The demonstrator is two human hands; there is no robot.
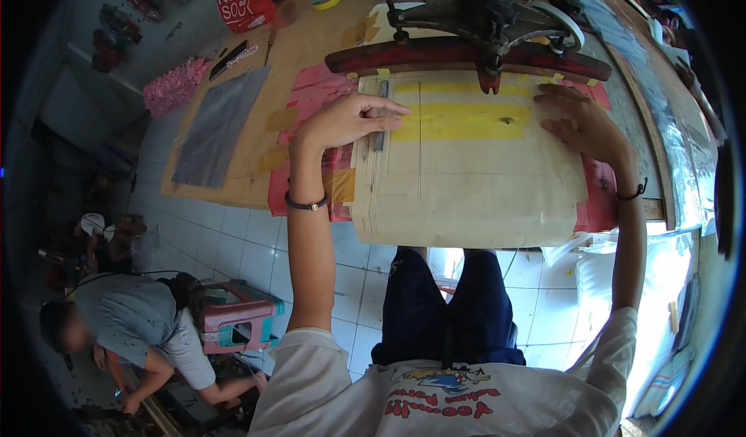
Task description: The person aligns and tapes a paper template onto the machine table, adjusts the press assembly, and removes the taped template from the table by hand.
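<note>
A tan sheet (482,200) with ruled lines and strips of yellow tape (466,122) lies in front of me on the worktable. My left hand (350,120) reaches over its left edge, thumb and fingers stretched out across a narrow grey bar (384,87). Part of that bar is hidden under the fingers; I see no grip on it. On the sheet's right side rests my right hand (579,122), fingers spread and holding nothing. Just beyond both hands stands a dark metal machine (489,29) with a long red crossbar (435,52) above the sheet's far edge.
Red sheeting (311,87) shows beneath the tan sheet. To the left lie a grey sheet (217,126), a pink bundle (175,87), a red bag (241,0) and a yellow tape roll (325,0). Another person (140,320) bends low by a pink-and-teal stool (241,316).
</note>
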